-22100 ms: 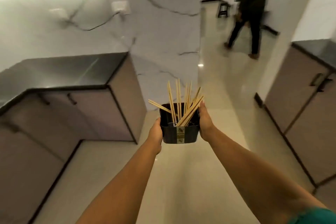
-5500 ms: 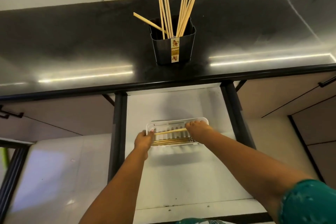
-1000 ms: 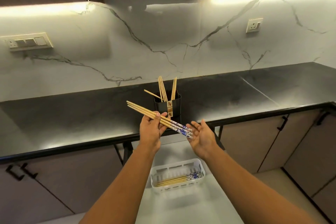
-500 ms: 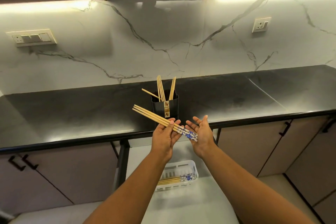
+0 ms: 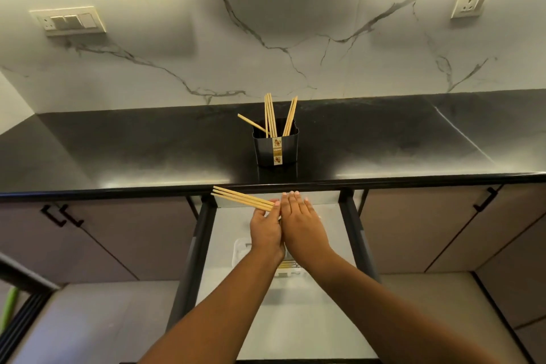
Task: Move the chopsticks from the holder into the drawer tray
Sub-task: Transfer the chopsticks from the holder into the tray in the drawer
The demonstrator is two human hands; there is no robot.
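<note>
1. Fingers of the left hand (image 5: pixel 266 230) were curled round a small bundle of chopsticks (image 5: pixel 242 198), gripping them near one end; the free ends pointed up and to the left, reaching the front edge of the black countertop (image 5: pixel 118 156).
2. Fingers of the right hand (image 5: pixel 301 224) lay straight and together, flat, the hand's edge pressed against the left hand — whether they touched the held sticks could not be told, since the far ends were hidden behind both hands.
3. Both hands hovered above the open drawer (image 5: pixel 295 319), between its two dark side rails, with bare pale drawer floor to either side and towards the camera.
4. Beneath the wrists the white tray (image 5: pixel 240 248) sat on the drawer floor, mostly covered by the forearms; a few chopstick ends showed in it just below the left wrist.
5. On the countertop, set back a little from its front edge and directly beyond the hands, stood the black holder (image 5: pixel 276 148) — upright, with several chopsticks standing in it and one leaning out to the left.
6. Countertop to the left and right of the holder lay open up to the marble backsplash (image 5: pixel 295 38).
7. Closed cabinet doors (image 5: pixel 428 230) flanked the drawer on both sides.
</note>
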